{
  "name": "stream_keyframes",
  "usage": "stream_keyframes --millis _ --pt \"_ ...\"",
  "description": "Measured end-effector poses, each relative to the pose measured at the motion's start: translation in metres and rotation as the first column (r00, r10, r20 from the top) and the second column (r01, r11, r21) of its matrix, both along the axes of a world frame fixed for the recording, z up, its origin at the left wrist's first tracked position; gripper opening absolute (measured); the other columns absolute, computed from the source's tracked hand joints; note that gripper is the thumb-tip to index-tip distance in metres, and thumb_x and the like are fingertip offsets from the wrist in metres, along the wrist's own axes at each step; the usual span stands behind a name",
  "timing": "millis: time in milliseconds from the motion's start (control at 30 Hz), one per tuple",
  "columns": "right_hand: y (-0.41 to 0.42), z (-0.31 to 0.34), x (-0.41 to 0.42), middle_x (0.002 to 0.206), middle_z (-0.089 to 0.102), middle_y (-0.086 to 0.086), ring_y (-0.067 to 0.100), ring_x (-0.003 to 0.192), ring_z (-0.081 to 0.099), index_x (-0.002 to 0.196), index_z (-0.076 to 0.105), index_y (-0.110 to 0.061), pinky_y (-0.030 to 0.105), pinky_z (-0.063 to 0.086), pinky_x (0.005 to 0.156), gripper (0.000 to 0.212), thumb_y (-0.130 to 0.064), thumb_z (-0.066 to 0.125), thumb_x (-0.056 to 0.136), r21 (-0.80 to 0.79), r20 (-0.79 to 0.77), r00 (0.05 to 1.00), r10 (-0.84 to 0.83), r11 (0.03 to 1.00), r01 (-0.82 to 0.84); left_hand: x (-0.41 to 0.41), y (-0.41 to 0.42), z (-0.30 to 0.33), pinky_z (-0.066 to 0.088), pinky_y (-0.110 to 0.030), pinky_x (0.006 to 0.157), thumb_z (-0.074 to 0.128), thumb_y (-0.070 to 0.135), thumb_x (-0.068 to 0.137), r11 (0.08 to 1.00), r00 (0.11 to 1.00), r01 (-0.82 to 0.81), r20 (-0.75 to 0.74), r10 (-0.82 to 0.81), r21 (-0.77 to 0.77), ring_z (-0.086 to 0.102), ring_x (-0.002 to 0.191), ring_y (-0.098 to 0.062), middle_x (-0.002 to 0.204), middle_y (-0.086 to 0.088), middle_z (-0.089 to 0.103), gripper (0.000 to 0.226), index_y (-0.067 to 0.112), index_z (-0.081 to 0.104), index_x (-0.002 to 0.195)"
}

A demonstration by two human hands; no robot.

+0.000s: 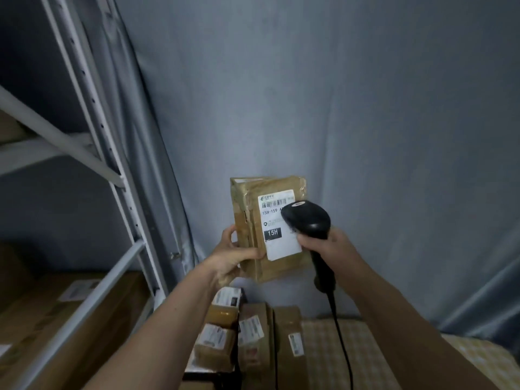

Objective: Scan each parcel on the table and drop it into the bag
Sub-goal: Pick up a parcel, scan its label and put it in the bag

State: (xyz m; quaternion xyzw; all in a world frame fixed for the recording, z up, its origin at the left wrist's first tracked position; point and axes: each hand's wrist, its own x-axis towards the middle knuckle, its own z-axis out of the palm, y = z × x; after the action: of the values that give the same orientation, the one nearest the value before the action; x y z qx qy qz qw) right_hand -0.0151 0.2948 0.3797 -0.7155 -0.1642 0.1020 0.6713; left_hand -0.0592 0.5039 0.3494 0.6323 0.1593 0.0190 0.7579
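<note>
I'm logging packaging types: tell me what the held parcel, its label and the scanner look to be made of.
Parcel: brown corrugated cardboard by its look, wrapped in glossy clear tape that catches light along the edges. Label: white paper sticker, printed barcode and black "15H" block, smooth. Scanner: black moulded plastic, probably, with a slight sheen on its head; its cable looks rubbery.

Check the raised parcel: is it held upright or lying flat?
Upright. The left hand grips the parcel by its lower edge, label facing the scanner.
</note>
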Motion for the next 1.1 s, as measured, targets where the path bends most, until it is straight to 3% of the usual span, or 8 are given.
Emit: stream_keyframes --millis 167,300,400,467,533,700,900,1100 --pt "0.011 0.046 -0.019 0.093 0.074 -0.003 0.007 0.086 0.069 0.099 0.07 -0.018 0.012 0.049 0.066 0.021 -0.006 0.071 0.082 0.12 0.112 0.994 -0.005 0.993 -0.008 0.006 0.019 0.038 0.052 -0.064 0.079 0.07 -0.021 0.069 1.0 0.991 -0.021 0.13 0.018 0.021 0.062 0.108 -0.036 0.122 -0.018 0.061 0.097 0.029 0.029 0.141" --pt "0.015 0.059 -0.035 0.093 0.075 -0.007 0.006 0.089 0.069 0.102 0.069 -0.02 0.017 0.049 0.074 0.023 -0.008 0.07 0.083 0.148 0.149 0.987 0.056 0.986 -0.078 0.009 0.027 0.057 0.05 -0.066 0.084 0.07 -0.023 0.068 0.999 0.988 0.012 0.156 -0.018 0.036 0.06 0.113 -0.036 0.127 -0.016 0.059 0.104 0.035 0.026 0.143" --pt "0.017 0.058 -0.041 0.067 0.069 -0.014 0.0 0.069 0.064 0.09 0.068 -0.018 0.016 0.045 0.066 0.009 -0.011 0.068 0.085 0.137 0.186 0.982 0.033 0.989 -0.059 0.011 0.029 0.06 0.049 -0.068 0.085 0.069 -0.024 0.068 0.999 0.984 0.041 0.174 -0.042 0.008 0.061 0.113 -0.035 0.127 -0.015 0.061 0.101 0.035 0.028 0.139" --pt "0.018 0.055 -0.044 0.058 0.06 -0.009 0.008 0.063 0.059 0.08 0.065 -0.018 0.022 0.044 0.064 0.008 -0.014 0.067 0.087 0.123 0.209 0.978 0.002 0.992 -0.028 0.012 0.028 0.059 0.049 -0.067 0.086 0.068 -0.024 0.069 0.999 0.983 0.05 0.175 -0.048 -0.002 0.062 0.113 -0.034 0.127 -0.014 0.061 0.097 0.036 0.029 0.136" --pt "0.018 0.054 -0.047 0.062 0.058 -0.003 0.013 0.064 0.057 0.079 0.063 -0.018 0.023 0.045 0.064 0.009 -0.018 0.066 0.087 0.097 0.229 0.973 -0.009 0.995 -0.013 0.014 0.029 0.057 0.051 -0.065 0.085 0.068 -0.024 0.069 0.998 0.985 0.054 0.167 -0.051 -0.011 0.061 0.113 -0.034 0.127 -0.014 0.061 0.098 0.035 0.029 0.137" --pt "0.017 0.054 -0.051 0.055 0.06 -0.019 -0.006 0.058 0.058 0.077 0.059 -0.025 0.011 0.042 0.058 0.015 -0.018 0.064 0.089 0.033 0.304 0.952 0.032 0.998 -0.044 0.016 0.032 0.052 0.048 -0.067 0.087 0.068 -0.023 0.07 0.998 0.989 0.05 0.143 -0.046 -0.024 0.061 0.114 -0.035 0.126 -0.017 0.061 0.096 0.035 0.027 0.136" --pt "0.016 0.048 -0.051 0.051 0.056 -0.026 -0.01 0.056 0.054 0.074 0.054 -0.029 0.007 0.039 0.055 0.023 -0.015 0.063 0.089 0.0 0.334 0.942 0.029 1.0 -0.031 0.021 0.036 0.047 0.05 -0.065 0.085 0.068 -0.022 0.07 0.998 0.99 0.055 0.129 -0.051 -0.034 0.061 0.114 -0.035 0.127 -0.018 0.061 0.102 0.035 0.024 0.142" --pt "0.016 0.046 -0.048 0.063 0.056 -0.012 0.002 0.068 0.056 0.082 0.059 -0.025 0.013 0.039 0.06 0.012 -0.017 0.065 0.088 -0.007 0.32 0.947 0.012 1.0 -0.01 0.026 0.036 0.044 0.051 -0.063 0.087 0.072 -0.018 0.067 0.996 0.991 0.078 0.11 -0.073 -0.04 0.059 0.116 -0.036 0.129 -0.018 0.058 0.103 0.035 0.026 0.141"
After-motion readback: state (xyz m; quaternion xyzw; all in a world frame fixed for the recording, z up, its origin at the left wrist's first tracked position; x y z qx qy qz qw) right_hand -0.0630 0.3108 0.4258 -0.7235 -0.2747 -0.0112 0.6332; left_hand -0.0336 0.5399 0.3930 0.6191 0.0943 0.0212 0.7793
